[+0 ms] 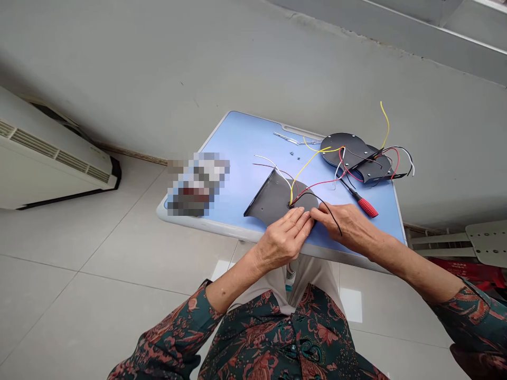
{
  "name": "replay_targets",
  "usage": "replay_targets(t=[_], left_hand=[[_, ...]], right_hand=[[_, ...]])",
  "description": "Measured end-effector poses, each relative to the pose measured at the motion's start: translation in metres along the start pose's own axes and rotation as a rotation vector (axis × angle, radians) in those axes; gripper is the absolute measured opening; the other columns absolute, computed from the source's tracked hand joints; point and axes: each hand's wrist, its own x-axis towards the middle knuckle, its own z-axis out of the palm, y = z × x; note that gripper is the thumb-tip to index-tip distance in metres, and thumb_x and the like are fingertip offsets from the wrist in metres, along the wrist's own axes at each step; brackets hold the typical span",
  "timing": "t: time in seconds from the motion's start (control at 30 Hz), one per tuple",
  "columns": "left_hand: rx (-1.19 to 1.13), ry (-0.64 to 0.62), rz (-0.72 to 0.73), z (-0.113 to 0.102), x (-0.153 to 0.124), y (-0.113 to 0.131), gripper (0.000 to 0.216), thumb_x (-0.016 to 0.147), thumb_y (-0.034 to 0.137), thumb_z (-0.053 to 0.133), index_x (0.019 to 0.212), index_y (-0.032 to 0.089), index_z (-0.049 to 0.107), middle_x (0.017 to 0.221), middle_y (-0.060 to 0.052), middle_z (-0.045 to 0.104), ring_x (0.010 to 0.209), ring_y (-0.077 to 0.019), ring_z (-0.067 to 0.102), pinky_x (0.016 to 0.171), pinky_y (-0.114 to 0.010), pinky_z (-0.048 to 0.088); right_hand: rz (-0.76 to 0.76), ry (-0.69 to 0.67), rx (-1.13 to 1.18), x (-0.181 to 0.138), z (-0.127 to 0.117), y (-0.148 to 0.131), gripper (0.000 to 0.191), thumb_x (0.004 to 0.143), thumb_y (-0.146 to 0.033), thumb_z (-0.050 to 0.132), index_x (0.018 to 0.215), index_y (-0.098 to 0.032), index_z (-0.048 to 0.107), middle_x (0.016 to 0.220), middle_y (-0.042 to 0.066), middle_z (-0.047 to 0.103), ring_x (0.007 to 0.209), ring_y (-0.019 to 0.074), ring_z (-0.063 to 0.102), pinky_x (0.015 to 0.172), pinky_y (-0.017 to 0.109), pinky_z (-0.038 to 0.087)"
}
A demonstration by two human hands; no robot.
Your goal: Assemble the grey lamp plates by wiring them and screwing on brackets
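Wiring step, prob. Your R hand [349, 227] grip pinches black wire [330, 210]; L hand [283, 241] grip pressed together on dark plate [271, 199]. Next likely needs fine fingertip pull.

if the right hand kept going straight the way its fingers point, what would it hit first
Most likely the left hand, whose fingertips sit just ahead of the right hand over the dark plate; whether they already touch is hard to tell.
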Motion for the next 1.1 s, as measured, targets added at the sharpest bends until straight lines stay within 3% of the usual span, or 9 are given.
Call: replay_targets(t=[0.2,0.4,0.83,1.0,1.1], left_hand=[[0.017,0.023,-0.031,-0.001,0.004,0.001,0.054,0.095,0.008,0.041,0.149,-0.001,0.040,0.127,-0.023,0.070,0.134,-0.0300,0.059,0.112,-0.046,0.054],[0.070,0.050,0.000,-0.003,0.008,0.002,0.044,0.089,0.005,0.049,0.132,-0.006,0.054,0.119,-0.023,0.073,0.120,-0.0327,0.068,0.107,-0.045,0.058],[0.042,0.035,-0.010,-0.002,0.005,0.001,0.048,0.091,0.006,0.046,0.138,-0.002,0.050,0.123,-0.023,0.072,0.129,-0.0314,0.062,0.110,-0.046,0.055],[0.062,0.020,0.000,-0.004,0.006,0.002,0.048,0.088,0.005,0.049,0.136,-0.002,0.052,0.123,-0.022,0.072,0.125,-0.0321,0.065,0.109,-0.045,0.056],[0.072,0.025,0.002,-0.004,0.006,0.002,0.050,0.088,0.004,0.050,0.137,-0.001,0.051,0.122,-0.021,0.072,0.123,-0.0325,0.066,0.108,-0.046,0.057]], right_hand=[[-0.033,0.024,0.082,-0.002,0.000,0.005,0.035,0.098,-0.008,0.029,0.094,-0.018,0.062,0.073,0.001,0.049,0.056,0.0132,0.016,0.055,0.032,0.017],[-0.009,-0.003,0.086,-0.001,0.000,0.002,0.036,0.099,-0.010,0.028,0.092,-0.018,0.062,0.069,-0.001,0.047,0.055,0.0131,0.015,0.054,0.032,0.015],[0.020,-0.051,0.008,0.002,-0.004,-0.001,0.040,0.105,-0.018,0.026,0.096,-0.017,0.064,0.072,0.002,0.055,0.053,0.0130,0.019,0.056,0.034,0.015],[0.113,0.041,0.005,-0.013,-0.005,0.005,0.038,0.109,-0.035,0.032,0.092,-0.018,0.061,0.074,0.003,0.061,0.053,0.0127,0.037,0.054,0.031,0.017],[0.372,0.227,-0.042,-0.035,0.001,0.015,0.033,0.107,-0.040,0.041,0.092,-0.018,0.061,0.080,0.005,0.065,0.063,0.0150,0.050,0.055,0.029,0.023]])
